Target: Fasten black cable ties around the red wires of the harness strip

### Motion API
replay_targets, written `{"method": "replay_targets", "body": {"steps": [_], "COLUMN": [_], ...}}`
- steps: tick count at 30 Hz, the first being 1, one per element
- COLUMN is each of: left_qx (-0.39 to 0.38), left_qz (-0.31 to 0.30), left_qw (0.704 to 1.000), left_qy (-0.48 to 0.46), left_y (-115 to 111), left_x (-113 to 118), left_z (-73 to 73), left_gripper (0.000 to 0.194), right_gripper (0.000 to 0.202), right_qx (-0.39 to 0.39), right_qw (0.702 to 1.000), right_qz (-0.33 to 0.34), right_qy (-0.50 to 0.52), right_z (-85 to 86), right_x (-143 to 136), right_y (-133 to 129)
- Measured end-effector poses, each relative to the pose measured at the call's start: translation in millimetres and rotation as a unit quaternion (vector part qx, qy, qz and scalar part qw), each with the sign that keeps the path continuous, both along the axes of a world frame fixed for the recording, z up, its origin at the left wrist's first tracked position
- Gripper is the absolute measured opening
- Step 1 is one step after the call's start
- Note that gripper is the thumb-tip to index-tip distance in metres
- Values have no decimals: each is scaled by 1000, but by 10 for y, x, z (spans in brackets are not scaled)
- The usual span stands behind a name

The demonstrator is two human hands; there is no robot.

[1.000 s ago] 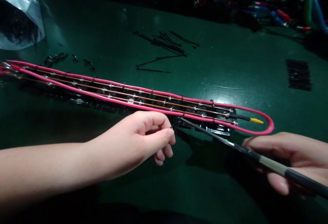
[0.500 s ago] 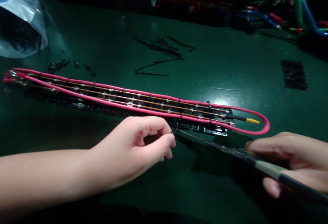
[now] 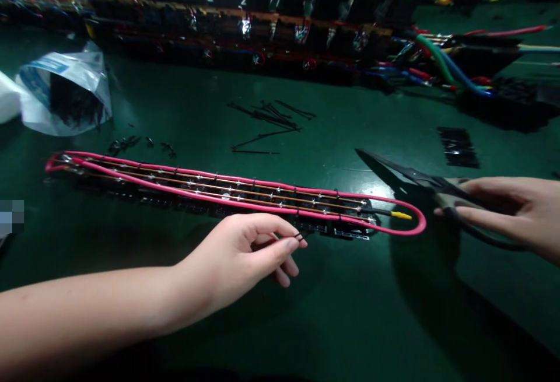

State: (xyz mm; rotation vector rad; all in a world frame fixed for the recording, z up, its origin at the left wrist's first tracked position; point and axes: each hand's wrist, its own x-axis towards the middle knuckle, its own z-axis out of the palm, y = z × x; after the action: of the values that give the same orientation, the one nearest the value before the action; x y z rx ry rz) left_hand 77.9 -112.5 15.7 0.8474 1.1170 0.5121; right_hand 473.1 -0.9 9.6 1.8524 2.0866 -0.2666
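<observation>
A long black strip assembly [image 3: 258, 193] lies across the green table, with brown wires along it. A looped red cable [image 3: 420, 218] runs around it, fastened by several black cable ties. Just below its front edge, my left hand [image 3: 258, 248] pinches a thin black cable tie piece [image 3: 299, 236] between thumb and forefinger. To the right of the red loop, my right hand [image 3: 503, 204] holds a pair of scissors [image 3: 411, 172] by the dark handles. Their blades point left above the table. A yellow-tipped black lead [image 3: 400, 215] sticks out inside the loop.
Loose black cable ties [image 3: 266, 116] lie behind the strip, with small black clippings [image 3: 125, 144] to their left. A plastic bag [image 3: 65, 93] stands at left. A bundle of black ties [image 3: 458, 147] lies at right. Larger wired assemblies [image 3: 262, 26] line the back.
The scissors have moved away from my left hand, up and to the right of the strip. My left hand still pinches the black piece. The view now takes in more of the back.
</observation>
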Motion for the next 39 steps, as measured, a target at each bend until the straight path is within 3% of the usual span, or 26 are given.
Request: {"method": "replay_targets", "body": {"steps": [8, 10, 12, 14, 16, 19, 22, 25, 35, 39], "left_qx": [-22, -23, -21, -20, -22, -12, 3, 5, 13, 33], "left_qz": [14, 12, 10, 13, 22, 30, 33, 46, 29, -1], "left_qw": [1000, 1000, 1000, 1000, 999, 999, 999, 998, 999, 999], "left_qy": [-10, -10, -14, -18, -20, -22, -26, -36, -41, -33], "left_y": [15, 13, 13, 12, 8, -6, -14, -11, -28, -42], "left_x": [2, 6, 17, 34, 53, 76, 83, 82, 83, 62], "left_z": [-1, -11, -26, -45, -67, -106, -140, -159, -186, -180], "left_gripper": [18, 20, 20, 20, 17, 16, 17, 23, 24, 33], "right_gripper": [53, 50, 47, 41, 32, 26, 17, 8, 12, 5], "right_qx": [-66, -34, 42, 104, 62, -46, -88, -61, -5, 21], "right_qw": [998, 999, 994, 964, 922, 875, 853, 855, 851, 843], "right_qz": [-10, 3, 46, 100, 131, 96, 53, 63, 100, 28], "right_qy": [4, 16, 90, 225, 358, 472, 512, 510, 516, 537], "right_z": [207, 288, 361, 402, 399, 344, 305, 311, 312, 501], "right_x": [-274, -372, -565, -859, -1209, -1673, -1912, -1955, -1904, -1649], "right_y": [-121, -212, -342, -487, -610, -709, -731, -734, -742, -619]}}
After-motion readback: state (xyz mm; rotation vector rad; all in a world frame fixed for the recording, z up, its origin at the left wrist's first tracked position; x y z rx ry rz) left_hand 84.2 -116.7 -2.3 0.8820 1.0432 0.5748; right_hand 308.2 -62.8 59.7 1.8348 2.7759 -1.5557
